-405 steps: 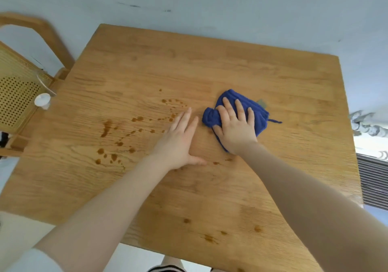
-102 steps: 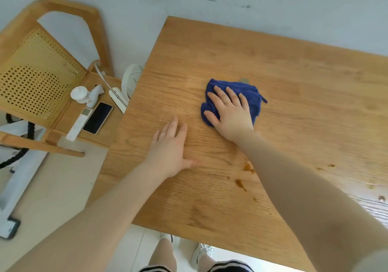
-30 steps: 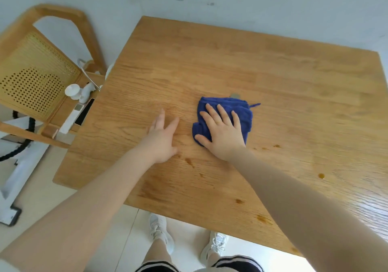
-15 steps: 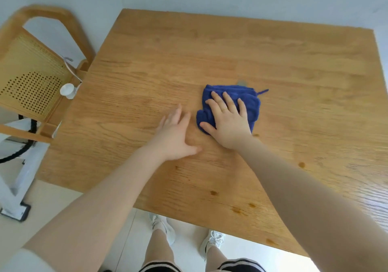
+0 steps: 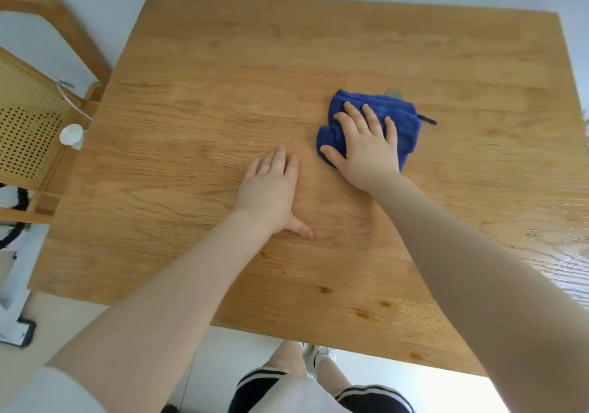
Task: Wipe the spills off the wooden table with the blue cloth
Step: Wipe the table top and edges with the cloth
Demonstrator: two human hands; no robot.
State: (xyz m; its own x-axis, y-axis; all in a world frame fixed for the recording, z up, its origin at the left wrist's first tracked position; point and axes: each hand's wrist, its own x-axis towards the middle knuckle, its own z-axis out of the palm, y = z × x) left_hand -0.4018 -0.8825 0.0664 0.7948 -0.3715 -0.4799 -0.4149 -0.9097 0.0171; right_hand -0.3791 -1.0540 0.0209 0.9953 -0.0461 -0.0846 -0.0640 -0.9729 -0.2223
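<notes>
The bunched blue cloth (image 5: 404, 116) lies on the wooden table (image 5: 223, 71), right of the middle. My right hand (image 5: 366, 148) presses flat on top of it with the fingers spread, covering most of it. My left hand (image 5: 271, 189) rests palm down on bare wood, a short way left of and nearer than the cloth, holding nothing. A few small brown spill spots (image 5: 325, 290) remain near the table's front edge, with one more spill spot (image 5: 363, 314) to their right.
A wooden chair with a cane back (image 5: 28, 132) stands at the table's left, with a small white object (image 5: 71, 135) on its seat. A pale wall runs behind the table. My legs and shoes (image 5: 315, 355) show below the front edge.
My right hand has slid the cloth to the right and a little farther away. My left hand has stayed flat on the table. The view has shifted slightly.
</notes>
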